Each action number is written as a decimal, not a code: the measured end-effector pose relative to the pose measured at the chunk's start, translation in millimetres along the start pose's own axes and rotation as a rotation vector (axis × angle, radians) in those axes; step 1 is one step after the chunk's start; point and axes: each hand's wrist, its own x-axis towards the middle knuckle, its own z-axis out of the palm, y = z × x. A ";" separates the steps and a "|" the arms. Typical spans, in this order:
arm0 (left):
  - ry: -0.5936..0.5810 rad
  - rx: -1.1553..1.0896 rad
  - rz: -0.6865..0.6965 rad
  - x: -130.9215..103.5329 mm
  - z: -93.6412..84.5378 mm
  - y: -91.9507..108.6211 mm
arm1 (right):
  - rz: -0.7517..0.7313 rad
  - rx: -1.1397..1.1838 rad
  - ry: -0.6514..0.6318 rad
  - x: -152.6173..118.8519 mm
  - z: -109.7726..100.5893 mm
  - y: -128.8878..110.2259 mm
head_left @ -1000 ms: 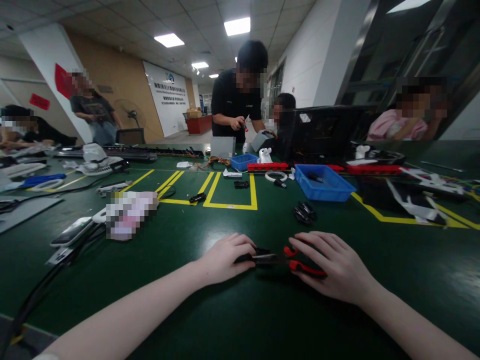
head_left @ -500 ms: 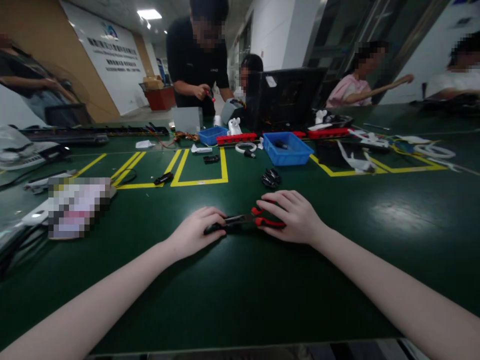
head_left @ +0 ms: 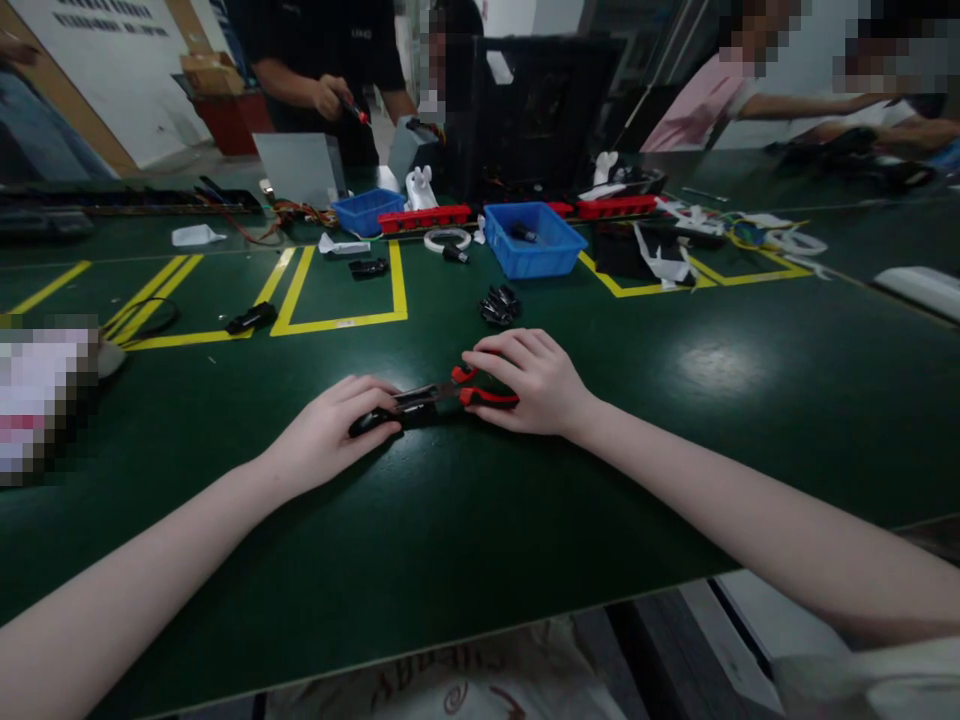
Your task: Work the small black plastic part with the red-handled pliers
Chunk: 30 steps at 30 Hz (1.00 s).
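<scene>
My left hand [head_left: 334, 425] is closed around a dark, elongated plastic part [head_left: 367, 423], much of it hidden by the fingers. My right hand [head_left: 536, 382] grips a pair of red-handled pliers [head_left: 487, 398], its handles spread apart. The pliers' jaws point left and lie against or just above the dark part; whether they bite on it I cannot tell. Just beyond my right hand is a heap of small black pieces [head_left: 500, 305]. Both hands are low over the green tabletop [head_left: 450, 540].
A blue bin [head_left: 534, 258] and a smaller blue bin [head_left: 367, 212] stand behind the heap, near red strips [head_left: 424, 220]. Yellow tape [head_left: 337, 324] marks the table. A large black case [head_left: 532, 120] stands at the back. Across the table a person's hand [head_left: 330, 97] holds a red tool.
The view has tilted down and shifted right, so the hands and table items appear further left and higher. Both hands keep the same hold on the dark part and the pliers.
</scene>
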 end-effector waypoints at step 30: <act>0.031 -0.029 0.097 2.5 -1.3 -3.7 | -0.062 0.125 -0.105 5.8 5.0 6.4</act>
